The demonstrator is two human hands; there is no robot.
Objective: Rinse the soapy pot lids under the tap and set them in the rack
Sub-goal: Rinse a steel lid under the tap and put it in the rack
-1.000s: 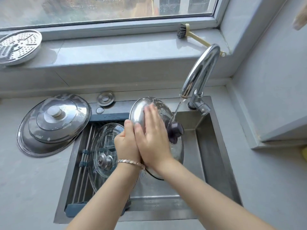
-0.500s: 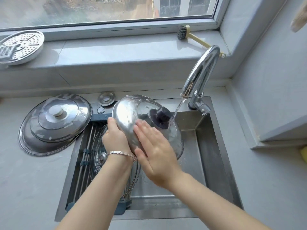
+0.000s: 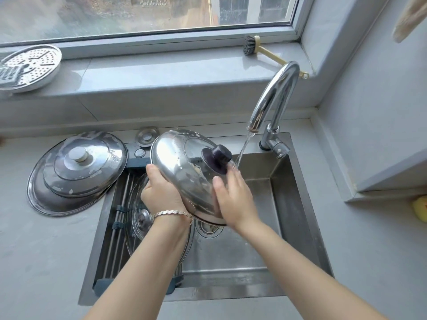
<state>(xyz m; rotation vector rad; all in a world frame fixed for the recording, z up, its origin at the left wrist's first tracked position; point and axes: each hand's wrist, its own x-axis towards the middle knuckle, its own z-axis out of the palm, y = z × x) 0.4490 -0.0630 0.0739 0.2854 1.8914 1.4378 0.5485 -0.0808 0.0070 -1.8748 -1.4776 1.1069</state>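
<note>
A steel pot lid (image 3: 182,167) with a dark knob (image 3: 217,158) is held tilted over the sink, its top facing me, wet with some suds. My left hand (image 3: 159,190) grips its left rim. My right hand (image 3: 233,195) lies on its lower right side with straight fingers, fingertips near the knob and the water stream. The tap (image 3: 275,98) runs, and the stream falls just right of the knob. A glass lid (image 3: 138,218) stands in the rack (image 3: 120,218) over the sink's left side, partly hidden by my left arm.
Two stacked steel lids (image 3: 78,169) with suds lie on the counter left of the sink. A drain plug (image 3: 146,136) sits behind the sink. On the windowsill are a perforated steamer plate (image 3: 30,65) and a dish brush (image 3: 251,46). The sink basin (image 3: 284,204) is bare on the right.
The lid has been turned from edge-on to top-facing and shifted left. My right hand slid from its upper face down to the lower right side.
</note>
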